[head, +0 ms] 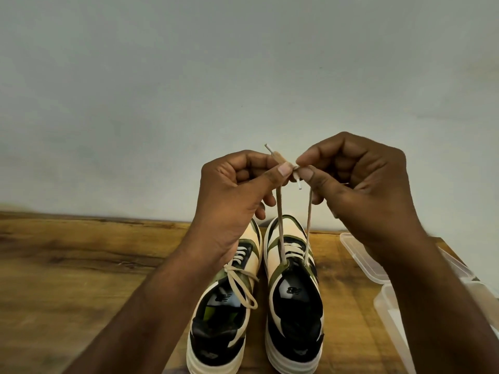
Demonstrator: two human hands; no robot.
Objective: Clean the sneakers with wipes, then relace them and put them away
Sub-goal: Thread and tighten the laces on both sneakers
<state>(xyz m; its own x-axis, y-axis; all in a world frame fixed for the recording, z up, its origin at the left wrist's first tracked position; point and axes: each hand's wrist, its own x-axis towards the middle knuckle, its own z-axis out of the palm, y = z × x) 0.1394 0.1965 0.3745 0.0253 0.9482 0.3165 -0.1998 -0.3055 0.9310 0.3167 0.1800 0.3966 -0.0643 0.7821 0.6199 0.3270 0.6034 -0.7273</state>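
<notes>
Sneakers [256, 306] rest below. Left hand [232, 195] and right hand [359, 179] each pinch a lace end [280, 228]; equalize both lengths before knotting.

Plain pale grey-green wall [243, 76], wooden table [81, 265] with dark grain against it, soft even light
</notes>
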